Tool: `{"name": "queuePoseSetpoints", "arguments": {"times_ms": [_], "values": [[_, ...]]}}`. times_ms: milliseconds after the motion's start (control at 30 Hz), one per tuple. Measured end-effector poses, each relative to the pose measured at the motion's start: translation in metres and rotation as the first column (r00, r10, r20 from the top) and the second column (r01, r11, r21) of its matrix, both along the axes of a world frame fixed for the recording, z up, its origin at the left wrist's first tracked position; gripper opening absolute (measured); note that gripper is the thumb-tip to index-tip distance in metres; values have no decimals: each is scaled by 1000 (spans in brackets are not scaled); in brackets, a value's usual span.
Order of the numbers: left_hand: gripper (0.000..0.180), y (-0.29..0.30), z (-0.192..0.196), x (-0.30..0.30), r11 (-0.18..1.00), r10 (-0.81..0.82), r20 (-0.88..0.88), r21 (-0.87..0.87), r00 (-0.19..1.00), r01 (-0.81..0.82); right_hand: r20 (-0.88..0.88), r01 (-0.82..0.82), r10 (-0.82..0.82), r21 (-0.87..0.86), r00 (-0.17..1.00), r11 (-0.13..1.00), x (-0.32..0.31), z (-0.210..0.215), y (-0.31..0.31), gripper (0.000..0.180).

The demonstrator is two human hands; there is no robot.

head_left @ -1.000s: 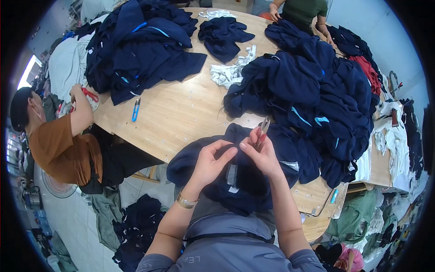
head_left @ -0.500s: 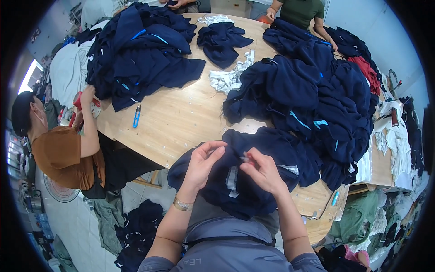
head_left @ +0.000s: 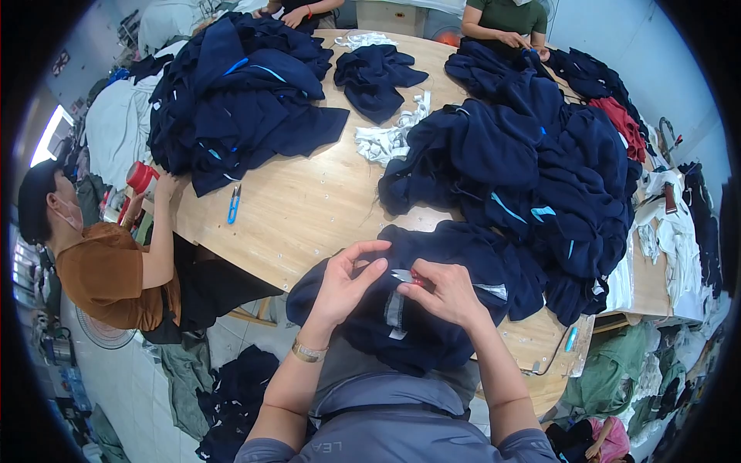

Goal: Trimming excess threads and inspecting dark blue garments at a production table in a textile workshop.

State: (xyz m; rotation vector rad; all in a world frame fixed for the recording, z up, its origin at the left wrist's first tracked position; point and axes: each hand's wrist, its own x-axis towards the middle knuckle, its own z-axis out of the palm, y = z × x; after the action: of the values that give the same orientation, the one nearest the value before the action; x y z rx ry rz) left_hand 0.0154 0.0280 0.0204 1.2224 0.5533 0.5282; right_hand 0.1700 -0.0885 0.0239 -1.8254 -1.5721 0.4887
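My left hand (head_left: 349, 284) pinches the dark navy fabric garment (head_left: 432, 309) at the wooden table's (head_left: 309, 208) near edge; my right hand (head_left: 444, 292) grips what looks like small metal thread snips (head_left: 403, 275).

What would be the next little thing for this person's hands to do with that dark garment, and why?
Probably bring the snips in the right hand down to the cloth pinched by the left hand and clip there. The navy garment lies at the table edge, both hands meet over one spot near its grey label, and the snips' tip already points at the left fingers.
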Motion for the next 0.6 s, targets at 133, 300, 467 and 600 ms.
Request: {"name": "queuePoseSetpoints", "arguments": {"times_ms": [133,300,467,600], "values": [[28,1,2,0,998,-11,-30,69,999,13,36,-15,15,-1,999,1000,2,2,2,36],[28,2,0,1,999,15,-2,42,1000,-15,-68,98,-93,76,993,992,6,-3,0,38],[25,36,-36,-9,976,137,-269,200,953,-84,-571,305,-210,74,794,949,12,-25,-12,30],[22,61,-1,-14,932,355,69,-96,932,-348,-886,248,-52,72,461,966,-1,-8,-21,26]]}}
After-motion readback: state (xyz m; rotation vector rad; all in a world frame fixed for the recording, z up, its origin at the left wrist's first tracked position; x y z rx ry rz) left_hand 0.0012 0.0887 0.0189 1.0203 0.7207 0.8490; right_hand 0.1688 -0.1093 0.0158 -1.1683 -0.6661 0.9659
